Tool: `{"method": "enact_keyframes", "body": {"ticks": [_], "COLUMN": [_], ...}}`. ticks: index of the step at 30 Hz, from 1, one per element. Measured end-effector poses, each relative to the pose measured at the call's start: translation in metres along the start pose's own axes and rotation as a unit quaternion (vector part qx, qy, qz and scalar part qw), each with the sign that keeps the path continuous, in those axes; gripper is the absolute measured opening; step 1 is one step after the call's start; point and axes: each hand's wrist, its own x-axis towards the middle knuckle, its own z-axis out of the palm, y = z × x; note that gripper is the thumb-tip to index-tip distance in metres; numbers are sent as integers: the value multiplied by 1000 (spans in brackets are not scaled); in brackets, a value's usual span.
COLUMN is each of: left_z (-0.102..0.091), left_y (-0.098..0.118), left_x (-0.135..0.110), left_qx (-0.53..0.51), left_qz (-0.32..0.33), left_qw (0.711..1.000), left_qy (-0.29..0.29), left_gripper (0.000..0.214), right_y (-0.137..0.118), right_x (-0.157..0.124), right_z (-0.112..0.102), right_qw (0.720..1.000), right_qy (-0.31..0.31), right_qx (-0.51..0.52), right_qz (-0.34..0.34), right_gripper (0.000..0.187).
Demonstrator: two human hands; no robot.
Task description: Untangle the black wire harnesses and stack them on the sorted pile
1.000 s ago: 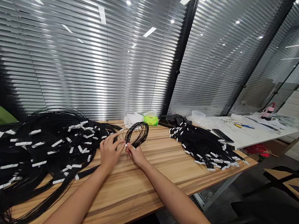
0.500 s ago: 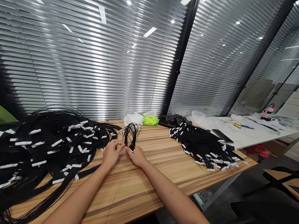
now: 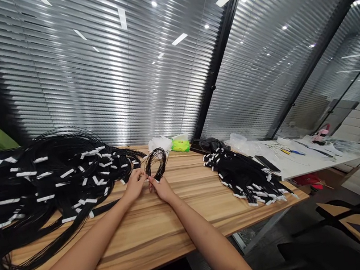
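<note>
L hand (image 3: 135, 184) & R hand (image 3: 162, 190) both pinched narrow, fingertips almost meeting, holding small loop of thin black cable (image 3: 156, 163) upright betw them, mid-desk nr far edge of wooden desk (image 3: 142, 244). Big tangled heap of white-tagged cables (image 3: 54, 180) covers L end of desk; neater bundle of tagged cables (image 3: 245, 175) lies twd R end. Looks like only a smallish part bundled, most of it in heap

Thin black cable loop (image 3: 164, 159) in the grip, smooth with a slight gloss. Left of the grip, matt white rectangular tags (image 3: 67, 173) on glossy black cable (image 3: 58, 203). Below, varnished wood tabletop (image 3: 148, 239), satin and grained. Right, crinkled clear plastic bag (image 3: 240, 143).
</note>
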Motion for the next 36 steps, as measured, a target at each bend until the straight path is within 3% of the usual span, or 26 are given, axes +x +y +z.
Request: {"method": "enact_keyframes", "body": {"ticks": [7, 18, 23, 26, 33, 36], "left_z": [-4, -11, -10, -10, -5, -4], "left_y": [4, 20, 18, 13, 4, 3], "left_x": [7, 2, 2, 3, 2, 2], "left_qx": [-68, -115, -133, -124, -105, -93], "left_qz": [0, 63, 65, 49, 4, 2], "left_qw": [998, 991, 984, 984, 993, 994], "left_qy": [10, 26, 95, 116, 48, 51], "left_gripper": [32, 24, 37, 34, 37, 38], "right_y": [-3, 1, 0, -3, -3, -1], "right_x": [2, 5, 7, 7, 5, 5], "right_z": [5, 4, 3, 2, 2, 3], "right_qw": [993, 982, 976, 973, 975, 978], "right_qy": [-10, 5, 34, 42, 20, 8], "right_qx": [115, 186, 212, 223, 215, 202], "right_qz": [-8, -16, -33, -39, -41, -41], "right_gripper": [47, 48, 49, 49, 50, 50]}}
